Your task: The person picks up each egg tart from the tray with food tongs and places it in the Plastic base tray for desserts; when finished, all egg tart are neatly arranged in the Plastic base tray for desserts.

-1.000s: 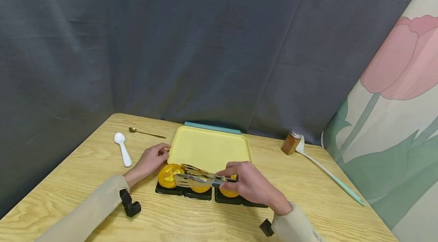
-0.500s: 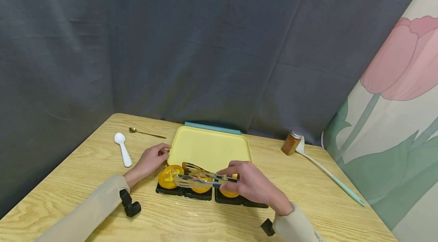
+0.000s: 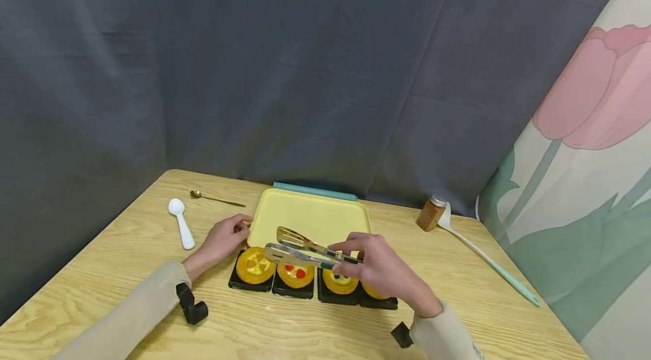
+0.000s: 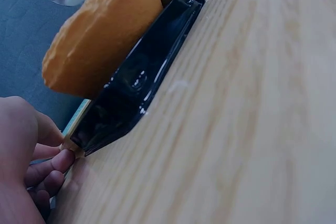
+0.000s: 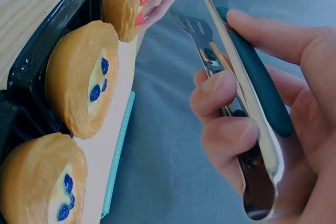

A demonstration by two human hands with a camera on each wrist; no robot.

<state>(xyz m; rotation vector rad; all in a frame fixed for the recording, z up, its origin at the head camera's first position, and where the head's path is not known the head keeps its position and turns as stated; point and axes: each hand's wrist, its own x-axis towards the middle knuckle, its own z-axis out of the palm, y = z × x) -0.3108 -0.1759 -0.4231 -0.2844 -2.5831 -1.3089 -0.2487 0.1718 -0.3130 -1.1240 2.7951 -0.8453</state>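
Observation:
My right hand (image 3: 378, 269) grips metal tongs (image 3: 289, 257) with dark green handle pads. The tongs' blades are spread, with nothing between them, and hang over the tarts. Below lies a row of several tarts in black plastic holders (image 3: 236, 283): a yellow-topped tart (image 3: 255, 265) at the left, a tart with red berries (image 3: 296, 277), then blueberry tarts, the nearer one (image 5: 81, 80) large in the right wrist view. Part of the rightmost tart (image 3: 375, 293) is behind my hand. With curled fingers, my left hand (image 4: 21, 156) pinches the left edge of a yellow tray (image 3: 310, 213) behind the row.
A white spoon (image 3: 182, 225) and a thin gold spoon (image 3: 220, 200) lie at the left. To the right, an amber jar (image 3: 430, 214) stands by a long white utensil with a green handle (image 3: 513, 279). A teal strip (image 3: 315, 191) runs behind the tray.
The tongs have risen away from the left tart and shifted slightly right, uncovering the tart tops. That tart stays in its black holder. My left hand keeps its place at the tray.

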